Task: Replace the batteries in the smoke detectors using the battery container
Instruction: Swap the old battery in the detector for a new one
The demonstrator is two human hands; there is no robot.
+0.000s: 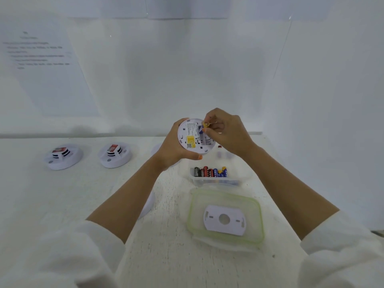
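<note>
My left hand (173,147) grips a round white smoke detector (192,137) above the table, its back with a yellow label turned toward me. My right hand (225,129) pinches a blue and gold battery (203,127) at the detector's upper right edge, by the battery bay. Below the hands stands a clear battery container (216,180) holding several red, black and blue batteries (211,172). Its green-rimmed lid (226,215) lies nearer me with a white mounting plate (224,220) on it.
Two more smoke detectors (63,155) (114,154) sit on the white table at the left. A round white piece (148,205) shows under my left forearm. A printed sheet (47,65) hangs on the wall at left. White walls close the back and right.
</note>
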